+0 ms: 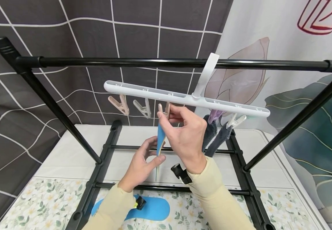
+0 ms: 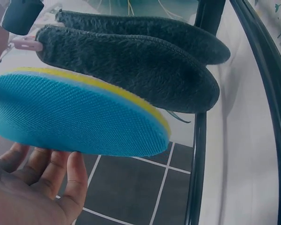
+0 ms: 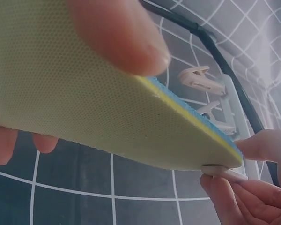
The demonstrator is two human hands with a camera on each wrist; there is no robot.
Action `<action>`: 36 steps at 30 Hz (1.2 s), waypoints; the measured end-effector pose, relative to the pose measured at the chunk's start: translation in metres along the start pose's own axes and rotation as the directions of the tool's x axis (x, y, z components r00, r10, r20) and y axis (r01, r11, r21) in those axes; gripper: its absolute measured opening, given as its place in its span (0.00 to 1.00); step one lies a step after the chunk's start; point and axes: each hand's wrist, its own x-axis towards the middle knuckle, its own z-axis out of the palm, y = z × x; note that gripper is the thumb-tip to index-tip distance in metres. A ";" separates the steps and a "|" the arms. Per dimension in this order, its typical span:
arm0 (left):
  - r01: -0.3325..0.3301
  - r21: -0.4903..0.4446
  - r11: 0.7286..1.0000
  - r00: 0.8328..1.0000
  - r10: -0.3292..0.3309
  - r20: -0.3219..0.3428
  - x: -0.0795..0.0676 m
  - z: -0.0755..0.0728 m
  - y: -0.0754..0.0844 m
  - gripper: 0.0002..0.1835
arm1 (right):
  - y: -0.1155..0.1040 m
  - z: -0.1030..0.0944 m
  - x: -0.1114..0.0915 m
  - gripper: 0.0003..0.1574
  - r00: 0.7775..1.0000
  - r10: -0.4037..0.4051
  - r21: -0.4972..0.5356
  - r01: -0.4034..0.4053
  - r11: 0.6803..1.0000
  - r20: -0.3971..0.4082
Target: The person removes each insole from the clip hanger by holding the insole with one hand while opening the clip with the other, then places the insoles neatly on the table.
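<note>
A blue insole (image 1: 160,135) with a yellow edge and pale underside hangs upright below the white hanger (image 1: 148,92). At its upper end, my right hand (image 1: 186,135) pinches a pinkish clip (image 1: 167,110) between thumb and fingers. The clip's jaws are at the insole's tip in the right wrist view. Lower down, my left hand (image 1: 142,163) holds the insole by its edges, thumb on one side and fingertips on the other. To the right, two dark fuzzy insoles (image 2: 126,65) hang from a purple clip (image 1: 214,115) and a white clip (image 1: 236,120).
The hanger hooks over the black rack's top bar (image 1: 125,62). Left on it are a pink clip (image 1: 120,104) and a grey clip (image 1: 143,108). Another blue insole (image 1: 154,209) lies on the floral cloth (image 1: 53,198) below. Lower rack bars (image 1: 168,188) cross under my hands.
</note>
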 end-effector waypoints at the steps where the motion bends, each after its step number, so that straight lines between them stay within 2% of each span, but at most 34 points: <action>1: -0.006 0.000 1.000 1.000 0.006 0.001 0.000 0.000 0.000 0.28 | 0.000 0.000 0.000 0.14 1.000 0.003 0.008 -0.003 1.000 0.000; 12: -0.027 0.006 1.000 1.000 0.027 -0.003 -0.001 -0.001 0.000 0.28 | -0.002 -0.001 0.001 0.12 0.998 0.057 0.057 -0.055 0.997 -0.019; 19: -0.043 -0.005 0.999 0.999 0.043 0.000 -0.002 0.000 0.002 0.28 | -0.003 -0.001 0.003 0.11 0.998 0.064 0.067 -0.063 0.996 -0.015; 36: -0.021 0.004 1.000 1.000 0.021 0.000 -0.003 0.000 0.006 0.28 | -0.001 0.001 0.001 0.09 0.996 0.074 0.066 -0.071 0.995 -0.052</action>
